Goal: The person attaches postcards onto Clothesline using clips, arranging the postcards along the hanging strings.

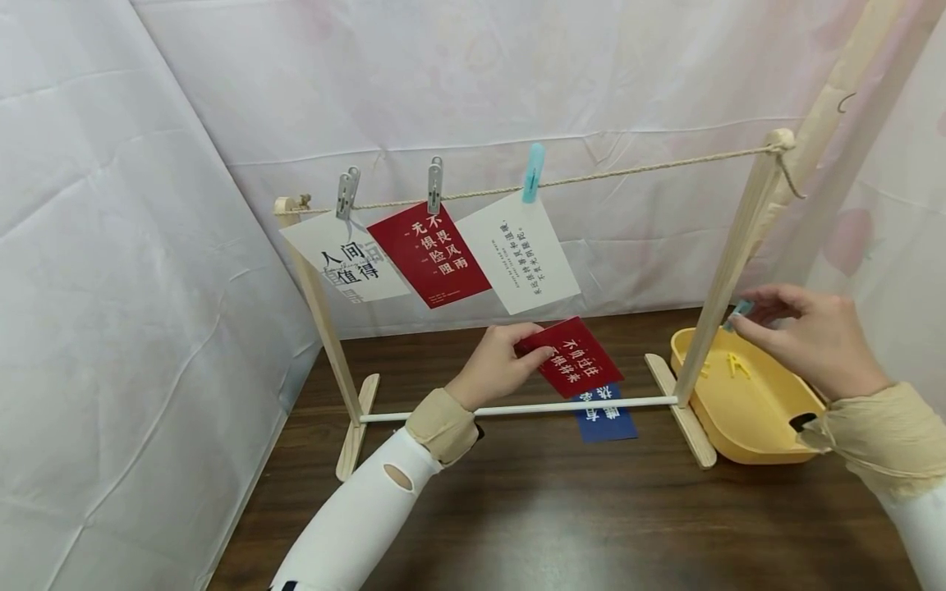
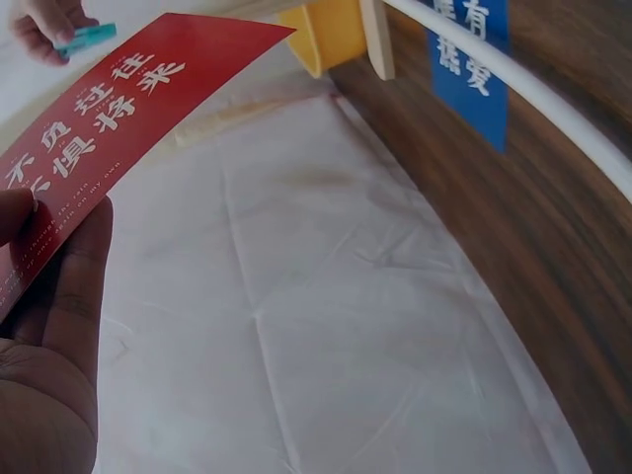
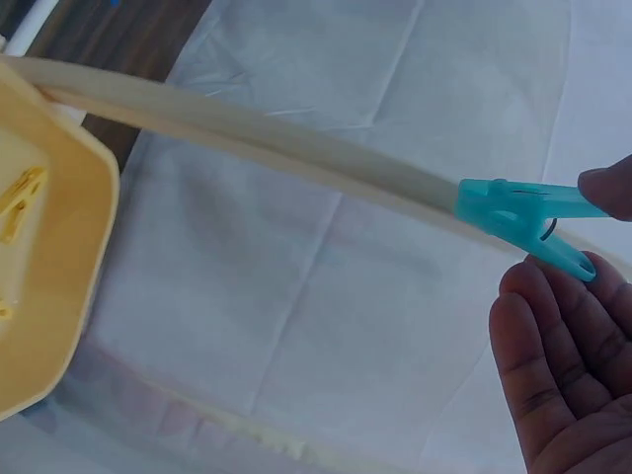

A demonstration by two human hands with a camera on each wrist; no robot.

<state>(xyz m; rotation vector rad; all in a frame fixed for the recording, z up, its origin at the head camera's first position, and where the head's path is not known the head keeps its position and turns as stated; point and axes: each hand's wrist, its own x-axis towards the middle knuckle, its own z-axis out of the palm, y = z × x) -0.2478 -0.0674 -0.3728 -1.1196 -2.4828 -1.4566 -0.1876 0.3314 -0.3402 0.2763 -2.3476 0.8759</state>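
Note:
My left hand (image 1: 497,365) pinches the edge of a red card (image 1: 579,359) with white characters, held below the rope (image 1: 628,171). In the left wrist view the thumb lies on the card's printed face and the fingers are behind it. Off to the right, my right hand (image 1: 820,335) holds a turquoise clothespin (image 3: 528,212) between thumb and fingers, beside the right post. Three cards hang from the rope: a white card (image 1: 343,258) and a red card (image 1: 430,254) under grey clothespins (image 1: 435,185), and another white card (image 1: 521,254) under a light blue clothespin (image 1: 534,172).
A yellow tray (image 1: 746,410) with yellow clothespins (image 1: 737,366) stands by the right post (image 1: 739,254) of the wooden rack. A blue card (image 1: 608,423) lies on the dark table, behind the white bottom bar (image 1: 517,409). White cloth (image 1: 111,246) encloses the back and sides.

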